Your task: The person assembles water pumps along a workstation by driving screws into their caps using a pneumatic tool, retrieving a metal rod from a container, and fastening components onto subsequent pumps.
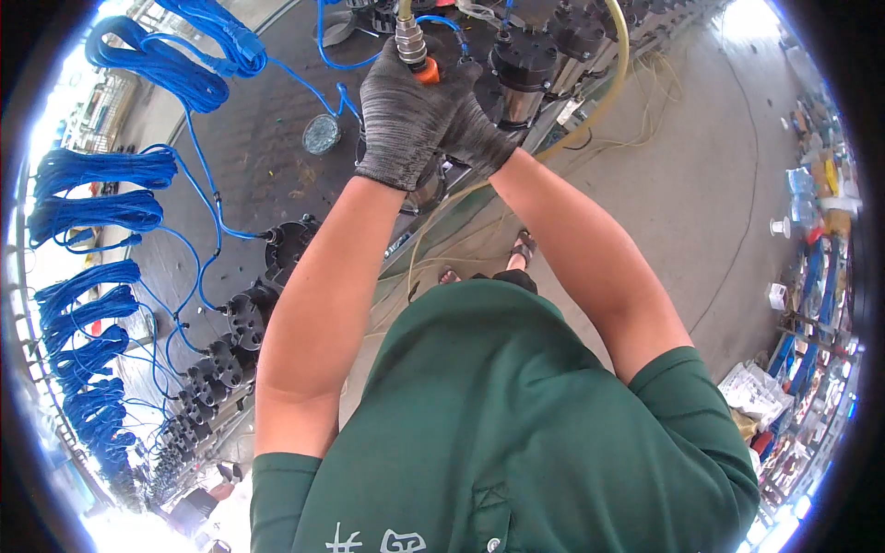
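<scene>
Both hands wear grey knitted gloves and meet at the top middle, above a black-and-metal pump-like cylinder [426,195] that they largely cover. My left hand [401,115] is closed round a hose-fed tool with an orange part [427,71] and a metal coupling [410,41]; the rest of the tool is hidden. Pressed against it, my right hand [475,129] has its fingers curled, and what lies inside them cannot be made out. A blue cable runs down to the fingertips of the right hand. Just right of it stands another black-topped metal cylinder [524,69].
A dark worktable [277,157] carries a row of similar cylinders [247,318] along its near edge. Coiled blue cables [106,198] hang at the left. A small round dish [322,135] lies on the table. A yellow hose [619,74] loops at the right. Cluttered shelving [811,304] lines the far right.
</scene>
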